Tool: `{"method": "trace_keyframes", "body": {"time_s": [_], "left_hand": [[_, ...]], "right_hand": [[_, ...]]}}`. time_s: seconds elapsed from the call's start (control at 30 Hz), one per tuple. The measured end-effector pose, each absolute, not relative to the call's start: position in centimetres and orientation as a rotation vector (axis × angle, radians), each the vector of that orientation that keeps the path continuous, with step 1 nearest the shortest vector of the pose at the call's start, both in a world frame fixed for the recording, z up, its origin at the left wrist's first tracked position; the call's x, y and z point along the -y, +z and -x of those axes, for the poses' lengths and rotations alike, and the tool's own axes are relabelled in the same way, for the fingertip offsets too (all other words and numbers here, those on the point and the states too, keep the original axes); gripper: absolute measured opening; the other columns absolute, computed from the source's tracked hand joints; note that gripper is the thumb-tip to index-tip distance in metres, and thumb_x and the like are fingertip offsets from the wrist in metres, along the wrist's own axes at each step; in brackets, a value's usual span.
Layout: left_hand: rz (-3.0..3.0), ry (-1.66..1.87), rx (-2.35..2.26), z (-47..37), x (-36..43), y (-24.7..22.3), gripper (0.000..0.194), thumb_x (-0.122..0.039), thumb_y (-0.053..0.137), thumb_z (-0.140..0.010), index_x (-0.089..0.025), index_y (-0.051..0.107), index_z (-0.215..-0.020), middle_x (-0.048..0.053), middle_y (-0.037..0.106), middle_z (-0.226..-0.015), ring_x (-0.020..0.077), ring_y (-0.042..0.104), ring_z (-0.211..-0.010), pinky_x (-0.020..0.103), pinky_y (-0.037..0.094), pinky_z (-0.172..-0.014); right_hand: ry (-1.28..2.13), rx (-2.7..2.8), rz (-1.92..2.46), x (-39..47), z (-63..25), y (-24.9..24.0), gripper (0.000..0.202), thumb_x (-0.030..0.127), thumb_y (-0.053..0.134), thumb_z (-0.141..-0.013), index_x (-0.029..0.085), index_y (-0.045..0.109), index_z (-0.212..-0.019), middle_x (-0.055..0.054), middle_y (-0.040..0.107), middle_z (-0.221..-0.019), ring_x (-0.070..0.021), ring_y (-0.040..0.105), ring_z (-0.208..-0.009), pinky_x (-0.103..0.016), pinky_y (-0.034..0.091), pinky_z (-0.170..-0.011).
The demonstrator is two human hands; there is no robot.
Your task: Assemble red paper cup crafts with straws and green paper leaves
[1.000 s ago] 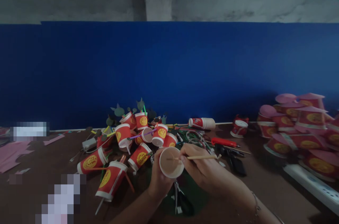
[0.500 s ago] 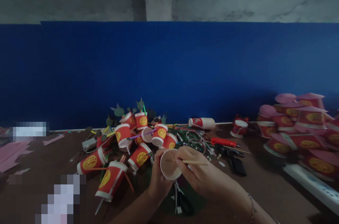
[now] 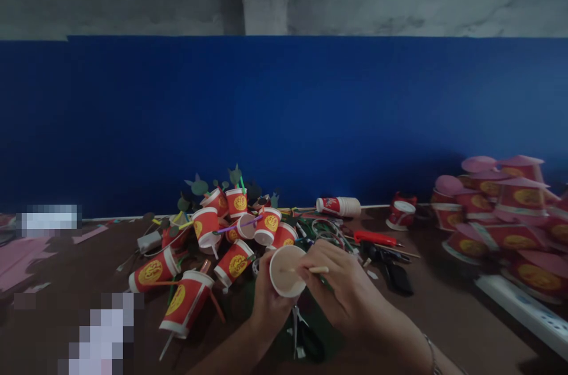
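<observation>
My left hand (image 3: pixel 268 295) is wrapped round a paper cup (image 3: pixel 284 280), its white rim and pale inside turned toward me. Pinched in my right hand (image 3: pixel 339 286) is a thin wooden stick (image 3: pixel 320 270), held just over the cup's right rim. The stick's front part points into the cup; its exact tip is hard to make out. Below the cup lie scissors (image 3: pixel 308 339) with black handles on a dark green round piece. To the left, several red paper cups (image 3: pixel 186 303) with yellow emblems, straws and sticks are heaped together.
A stack of nested cups (image 3: pixel 339 206) lies by the blue wall panel (image 3: pixel 284 120). Right of my hands are a red-handled tool (image 3: pixel 376 238) and a black object (image 3: pixel 398 277). Further right stand red cups with pink paper tops (image 3: pixel 521 194) and a white power strip (image 3: pixel 523 310).
My right hand has shifted slightly right, and its wrist is lower. Less of the stick sticks out behind my fingers. The cup has tipped up a little in my left hand.
</observation>
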State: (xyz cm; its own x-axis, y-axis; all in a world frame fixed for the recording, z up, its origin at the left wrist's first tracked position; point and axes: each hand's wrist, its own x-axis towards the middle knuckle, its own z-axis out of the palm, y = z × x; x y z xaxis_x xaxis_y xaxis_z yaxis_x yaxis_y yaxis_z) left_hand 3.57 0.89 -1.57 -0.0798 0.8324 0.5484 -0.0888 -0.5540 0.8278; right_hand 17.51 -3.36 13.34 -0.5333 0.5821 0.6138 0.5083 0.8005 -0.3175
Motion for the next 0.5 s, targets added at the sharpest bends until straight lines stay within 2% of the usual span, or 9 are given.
{"method": "trace_keyframes", "body": {"time_s": [0.17,0.27,0.3,0.33,0.4,0.47,0.5], "left_hand": [[-1.471,1.718,-0.787,-3.8,-0.1,-0.9,0.06,-0.031,0.079,-0.06,-0.019,0.052,-0.112,0.01,0.063,-0.106,0.0272,0.061,-0.096,0.041,0.049,-0.087],[-1.402,1.682,-0.845,-3.6,-0.1,-0.6,0.059,-0.037,0.079,-0.059,-0.019,0.058,-0.11,0.01,0.065,-0.105,0.0285,0.062,-0.096,0.042,0.05,-0.087],[-1.379,1.676,-0.871,-3.5,-0.1,-0.6,0.054,-0.038,0.078,-0.06,-0.019,0.061,-0.107,0.01,0.067,-0.102,0.0283,0.063,-0.094,0.042,0.05,-0.087],[-1.365,1.668,-0.895,-3.3,-0.3,-0.6,0.046,-0.039,0.077,-0.062,-0.019,0.064,-0.102,0.009,0.068,-0.098,0.028,0.063,-0.092,0.042,0.05,-0.087],[-1.352,1.661,-0.93,-3.1,-0.5,-0.5,0.035,-0.041,0.074,-0.065,-0.019,0.069,-0.092,0.008,0.071,-0.09,0.0276,0.064,-0.088,0.041,0.051,-0.086],[-1.291,1.651,-0.933,-3.0,-0.7,-0.7,0.034,-0.044,0.072,-0.066,-0.019,0.07,-0.089,0.009,0.072,-0.088,0.0282,0.065,-0.086,0.04,0.052,-0.085],[-1.24,1.643,-0.928,-3.0,-0.7,-0.9,0.037,-0.046,0.072,-0.066,-0.019,0.07,-0.091,0.009,0.072,-0.09,0.0288,0.065,-0.088,0.04,0.052,-0.085]], "right_hand": [[0.121,2.386,0.885,3.2,-16.9,13.1,0.021,0.013,0.043,-0.09,0.018,0.054,-0.072,-0.002,0.06,-0.074,-0.0152,0.05,-0.072,-0.03,0.037,-0.069],[0.18,2.34,0.811,3.5,-17.3,13.5,0.009,0.023,0.051,-0.087,0.019,0.058,-0.089,-0.004,0.064,-0.088,-0.0176,0.053,-0.083,-0.032,0.04,-0.077],[0.206,2.266,0.803,3.5,-17.5,13.6,0.013,0.024,0.05,-0.087,0.019,0.058,-0.096,-0.006,0.064,-0.093,-0.0182,0.054,-0.086,-0.033,0.041,-0.078],[0.229,2.169,0.842,3.3,-17.7,13.5,0.017,0.023,0.048,-0.086,0.018,0.057,-0.1,-0.007,0.064,-0.094,-0.0182,0.055,-0.085,-0.032,0.042,-0.078],[0.279,1.981,1.037,2.7,-18.0,13.0,0.02,0.016,0.041,-0.085,0.017,0.059,-0.095,-0.006,0.065,-0.084,-0.0164,0.058,-0.075,-0.029,0.044,-0.07],[0.358,1.962,1.254,1.7,-17.9,11.8,0.02,0.011,0.045,-0.078,0.016,0.062,-0.087,-0.004,0.065,-0.075,-0.0152,0.057,-0.065,-0.027,0.044,-0.063],[0.444,2.034,1.281,1.2,-17.7,11.1,0.024,0.008,0.047,-0.073,0.016,0.064,-0.089,-0.004,0.067,-0.076,-0.0153,0.058,-0.066,-0.026,0.044,-0.063]]}}
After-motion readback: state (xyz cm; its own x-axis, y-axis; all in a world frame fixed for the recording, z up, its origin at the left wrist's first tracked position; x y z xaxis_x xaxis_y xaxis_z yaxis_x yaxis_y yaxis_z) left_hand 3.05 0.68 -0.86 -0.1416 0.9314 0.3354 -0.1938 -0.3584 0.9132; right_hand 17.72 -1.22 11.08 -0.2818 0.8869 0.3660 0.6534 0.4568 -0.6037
